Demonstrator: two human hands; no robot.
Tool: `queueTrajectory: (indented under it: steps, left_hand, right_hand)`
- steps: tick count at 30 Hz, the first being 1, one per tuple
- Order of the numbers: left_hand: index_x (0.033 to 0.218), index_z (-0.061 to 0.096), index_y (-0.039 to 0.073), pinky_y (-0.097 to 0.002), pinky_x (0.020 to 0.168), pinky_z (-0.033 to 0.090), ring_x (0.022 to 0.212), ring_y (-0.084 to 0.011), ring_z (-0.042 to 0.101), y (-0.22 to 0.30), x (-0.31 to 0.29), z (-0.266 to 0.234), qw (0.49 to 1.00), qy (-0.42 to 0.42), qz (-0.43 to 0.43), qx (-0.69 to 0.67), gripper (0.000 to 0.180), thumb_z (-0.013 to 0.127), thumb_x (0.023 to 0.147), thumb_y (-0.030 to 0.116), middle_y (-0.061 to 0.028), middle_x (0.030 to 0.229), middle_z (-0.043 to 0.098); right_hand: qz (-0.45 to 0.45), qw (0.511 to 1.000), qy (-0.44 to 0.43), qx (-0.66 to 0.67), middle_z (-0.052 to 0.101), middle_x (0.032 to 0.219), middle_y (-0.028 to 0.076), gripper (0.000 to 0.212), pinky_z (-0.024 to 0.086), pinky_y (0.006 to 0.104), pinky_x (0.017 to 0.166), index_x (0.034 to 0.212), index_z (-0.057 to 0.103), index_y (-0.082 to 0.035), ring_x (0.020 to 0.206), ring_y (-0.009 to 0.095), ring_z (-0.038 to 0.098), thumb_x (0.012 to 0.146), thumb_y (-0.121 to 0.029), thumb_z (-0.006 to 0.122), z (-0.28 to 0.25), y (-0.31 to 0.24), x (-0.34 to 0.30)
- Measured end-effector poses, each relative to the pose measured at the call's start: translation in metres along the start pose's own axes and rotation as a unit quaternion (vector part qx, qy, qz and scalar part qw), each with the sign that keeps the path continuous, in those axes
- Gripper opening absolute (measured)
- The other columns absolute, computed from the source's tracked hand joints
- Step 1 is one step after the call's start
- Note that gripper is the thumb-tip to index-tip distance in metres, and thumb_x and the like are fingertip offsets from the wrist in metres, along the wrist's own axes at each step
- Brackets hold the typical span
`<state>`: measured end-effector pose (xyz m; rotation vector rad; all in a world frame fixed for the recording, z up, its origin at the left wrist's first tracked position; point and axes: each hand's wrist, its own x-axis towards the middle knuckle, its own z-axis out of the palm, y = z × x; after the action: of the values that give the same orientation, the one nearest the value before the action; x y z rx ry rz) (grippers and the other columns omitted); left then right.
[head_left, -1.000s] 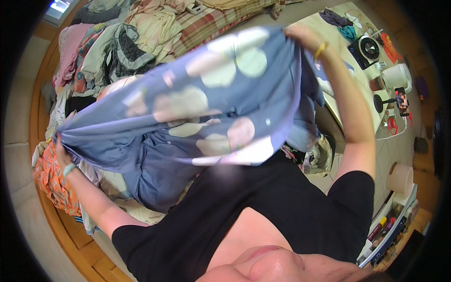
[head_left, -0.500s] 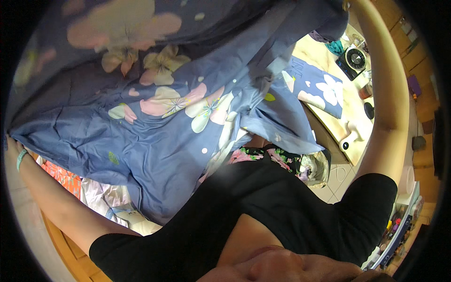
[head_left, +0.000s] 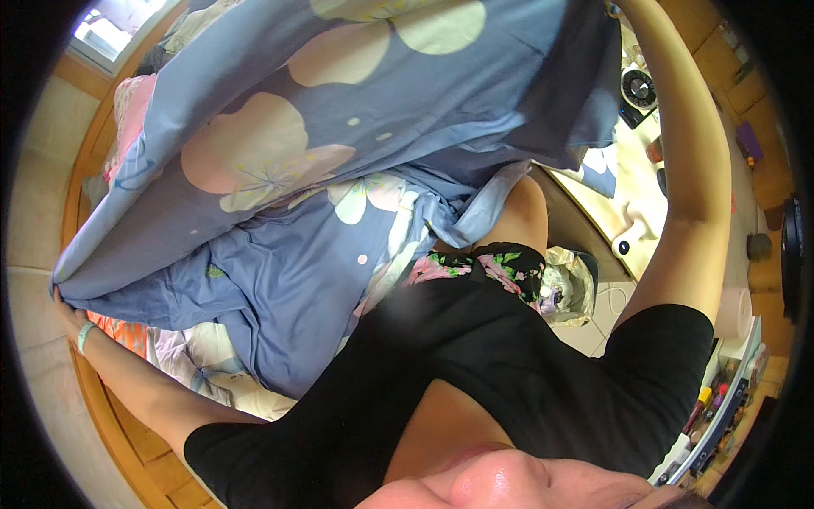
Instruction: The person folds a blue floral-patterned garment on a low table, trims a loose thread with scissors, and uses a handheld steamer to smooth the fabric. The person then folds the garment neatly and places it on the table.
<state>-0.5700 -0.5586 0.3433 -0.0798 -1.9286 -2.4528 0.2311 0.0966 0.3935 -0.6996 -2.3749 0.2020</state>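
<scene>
A large blue bed sheet (head_left: 280, 280) with pale pink and white flowers is stretched wide before me. At far left my left hand (head_left: 68, 314) is closed on one corner of it, the fingers partly hidden by the fabric. My right arm reaches up to the top right, where my right hand (head_left: 614, 10) is closed at the sheet's other end; only a small part of that hand shows at the rim. Between the hands the upper part hangs lifted and taut, and the lower part lies in loose folds near my lap.
Under the sheet at left lie white and orange bedding (head_left: 199, 360) on a wooden bed frame (head_left: 127, 424). To the right, a light table (head_left: 593, 208) holds a folded blue floral cloth (head_left: 600, 174), a round black dial device (head_left: 638, 88) and a white device (head_left: 632, 233). Below stands a lined bin (head_left: 570, 293).
The sheet's upper part has shifted and opened out, uncovering the bed's far left side and a window. My left hand has moved slightly right and down; the right arm has moved little.
</scene>
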Motion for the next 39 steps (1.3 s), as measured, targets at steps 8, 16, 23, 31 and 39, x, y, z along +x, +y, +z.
queueTrajectory:
  steps: [8, 16, 23, 31, 39]
  left_hand:
    - [0.138, 0.056, 0.001, -0.0390, 0.103, 0.050, 0.122, -0.0256, 0.061, -0.078, -0.133, -0.145, 0.986, -0.106, -0.080, 0.099, 0.052, 0.064, 0.097, 0.033, -0.0128, 0.136, 0.062]
    - [0.130, 0.059, 0.000, -0.0337, 0.093, 0.050, 0.103, -0.0183, 0.064, -0.178, -0.299, -0.093, 0.949, -0.177, -0.153, 0.212, 0.041, 0.065, 0.097, 0.022, -0.0079, 0.119, 0.066]
    - [0.128, 0.064, -0.003, -0.0299, 0.099, 0.047, 0.107, -0.0161, 0.063, -0.130, -0.339, -0.030, 0.945, -0.168, 0.057, 0.276, 0.040, 0.070, 0.094, 0.017, -0.0074, 0.121, 0.069]
    - [0.115, 0.066, -0.004, -0.0331, 0.097, 0.047, 0.103, -0.0174, 0.059, -0.111, -0.409, 0.003, 0.774, -0.381, 0.055, 0.503, 0.042, 0.081, 0.085, 0.022, -0.0088, 0.113, 0.069]
    - [0.098, 0.065, -0.008, -0.0433, 0.075, 0.049, 0.082, -0.0279, 0.065, -0.172, -0.395, 0.007, 0.772, -0.187, 0.048, 0.605, 0.050, 0.067, 0.097, 0.042, -0.0279, 0.088, 0.066]
  right_hand:
    - [0.101, 0.867, -0.392, 0.291, 0.051, 0.065, -0.008, 0.080, 0.033, 0.0238, 0.055, 0.112, 0.073, -0.005, 0.059, 0.004, 0.046, 0.073, -0.075, 0.071, 0.049, 0.014, -0.158]
    - [0.230, 0.690, -0.612, 0.309, 0.057, 0.069, -0.002, 0.067, 0.040, 0.0283, 0.057, 0.123, 0.068, -0.004, 0.063, 0.008, 0.049, 0.070, -0.036, 0.094, 0.139, -0.006, -0.292]
    - [0.171, 0.725, -0.633, 0.212, 0.066, 0.070, 0.006, 0.044, 0.050, 0.0315, 0.063, 0.116, 0.069, -0.007, 0.065, 0.012, 0.060, 0.073, -0.006, 0.078, 0.145, -0.018, -0.291]
    - [0.213, 0.793, -0.551, 0.147, 0.062, 0.067, 0.006, 0.035, 0.046, 0.0299, 0.057, 0.106, 0.070, -0.001, 0.059, 0.012, 0.056, 0.071, -0.002, 0.074, 0.171, 0.048, -0.351]
    - [0.085, 0.882, -0.464, 0.006, 0.069, 0.085, 0.022, 0.032, 0.053, 0.0485, 0.077, 0.105, 0.072, -0.005, 0.083, 0.041, 0.066, 0.073, -0.006, 0.069, 0.175, 0.044, -0.355]
